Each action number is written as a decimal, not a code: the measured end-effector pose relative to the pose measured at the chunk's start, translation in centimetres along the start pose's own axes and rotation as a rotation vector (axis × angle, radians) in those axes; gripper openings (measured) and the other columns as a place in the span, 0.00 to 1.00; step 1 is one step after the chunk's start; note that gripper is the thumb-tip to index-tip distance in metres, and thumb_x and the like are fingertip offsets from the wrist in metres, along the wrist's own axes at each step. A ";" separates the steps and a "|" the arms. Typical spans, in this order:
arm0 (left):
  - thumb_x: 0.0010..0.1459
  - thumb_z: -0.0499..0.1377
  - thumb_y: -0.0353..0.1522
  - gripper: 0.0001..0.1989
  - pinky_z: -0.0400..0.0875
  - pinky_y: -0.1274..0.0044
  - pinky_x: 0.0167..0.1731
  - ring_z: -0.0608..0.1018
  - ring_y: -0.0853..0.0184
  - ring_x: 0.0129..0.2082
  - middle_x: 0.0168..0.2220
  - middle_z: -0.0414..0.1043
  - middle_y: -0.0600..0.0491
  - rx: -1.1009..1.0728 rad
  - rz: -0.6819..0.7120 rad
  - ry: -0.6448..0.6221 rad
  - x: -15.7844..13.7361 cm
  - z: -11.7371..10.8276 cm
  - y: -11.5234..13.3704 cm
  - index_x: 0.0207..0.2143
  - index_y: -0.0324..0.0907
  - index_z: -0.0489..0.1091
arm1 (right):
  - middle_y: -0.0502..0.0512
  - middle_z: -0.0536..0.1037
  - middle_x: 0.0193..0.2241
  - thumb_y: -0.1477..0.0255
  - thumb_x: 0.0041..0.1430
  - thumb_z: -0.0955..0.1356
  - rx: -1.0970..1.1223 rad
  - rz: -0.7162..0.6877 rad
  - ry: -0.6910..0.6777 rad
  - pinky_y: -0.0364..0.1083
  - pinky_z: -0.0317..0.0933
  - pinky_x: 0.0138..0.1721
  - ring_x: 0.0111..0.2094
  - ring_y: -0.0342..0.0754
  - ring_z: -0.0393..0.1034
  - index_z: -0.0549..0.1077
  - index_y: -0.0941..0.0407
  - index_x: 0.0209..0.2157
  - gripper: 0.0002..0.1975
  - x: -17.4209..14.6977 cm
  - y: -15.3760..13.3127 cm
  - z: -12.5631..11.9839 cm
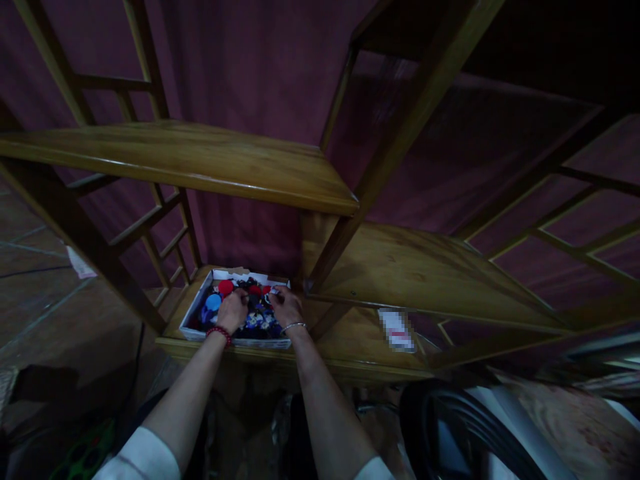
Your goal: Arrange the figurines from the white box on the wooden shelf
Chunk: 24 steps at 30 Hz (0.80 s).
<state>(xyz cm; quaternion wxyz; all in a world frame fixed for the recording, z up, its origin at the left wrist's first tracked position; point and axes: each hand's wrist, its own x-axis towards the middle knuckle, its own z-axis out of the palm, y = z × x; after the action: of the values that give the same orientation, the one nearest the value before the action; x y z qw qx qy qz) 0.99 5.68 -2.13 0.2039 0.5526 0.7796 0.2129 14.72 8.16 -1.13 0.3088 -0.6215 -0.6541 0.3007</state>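
Observation:
A shallow white box (200, 335) stands on the low wooden shelf, filled with a jumble of small dark, blue, white and red pieces. Both hands are inside it. My left hand (233, 311), with a red bead bracelet at the wrist, has its fingers curled together over the pieces. Close by lie a light blue disc (213, 303) and a red disc (225, 287). On the right side of the box, my right hand (287, 307), wearing a thin bracelet, has its fingers bent and drawn together beside small red and white pieces. What either hand pinches is too small and dark to name.
A wooden shelf board (200, 163) spans above the box, and a slanting wooden post (340, 243) rises to its right. A blurred white packet (397, 330) lies on the lower shelf. Coiled black hose or cable (465, 420) sits at lower right.

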 end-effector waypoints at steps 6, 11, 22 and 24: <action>0.54 0.46 0.30 0.12 0.66 0.80 0.23 0.75 0.68 0.24 0.31 0.72 0.48 -0.480 -0.186 -0.076 0.2 -0.4 -0.9 0.40 0.37 0.63 | 0.52 0.76 0.33 0.69 0.50 0.64 0.063 -0.016 -0.015 0.44 0.59 0.42 0.36 0.44 0.69 0.70 0.54 0.38 0.13 0.0 -0.5 0.7; 0.54 0.47 0.29 0.08 0.67 0.82 0.20 0.76 0.70 0.24 0.28 0.72 0.51 -0.775 -0.260 -0.104 -0.1 -0.5 -0.8 0.36 0.38 0.62 | 0.51 0.75 0.35 0.68 0.49 0.64 0.127 -0.024 -0.036 0.44 0.60 0.42 0.37 0.44 0.69 0.70 0.53 0.38 0.13 0.2 -0.7 1.0; 0.56 0.47 0.31 0.06 0.68 0.82 0.23 0.76 0.70 0.26 0.27 0.73 0.52 -0.871 -0.281 -0.189 -0.9 -1.3 0.4 0.36 0.40 0.60 | 0.52 0.76 0.33 0.66 0.47 0.65 0.418 0.047 -0.075 0.43 0.64 0.36 0.34 0.44 0.70 0.71 0.57 0.37 0.15 1.1 -0.5 1.7; 0.55 0.48 0.30 0.06 0.69 0.82 0.24 0.77 0.69 0.28 0.28 0.73 0.52 -0.898 -0.291 -0.184 -1.0 -1.5 0.6 0.35 0.40 0.60 | 0.51 0.76 0.32 0.66 0.46 0.65 0.449 0.054 -0.072 0.42 0.64 0.34 0.33 0.44 0.70 0.71 0.56 0.36 0.14 1.2 -0.3 1.9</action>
<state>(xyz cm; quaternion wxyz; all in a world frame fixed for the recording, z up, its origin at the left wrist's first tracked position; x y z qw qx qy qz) 0.91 4.78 -0.49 0.5183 0.3116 0.6585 0.4480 12.99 9.29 -2.04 0.4075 -0.5433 -0.5647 0.4689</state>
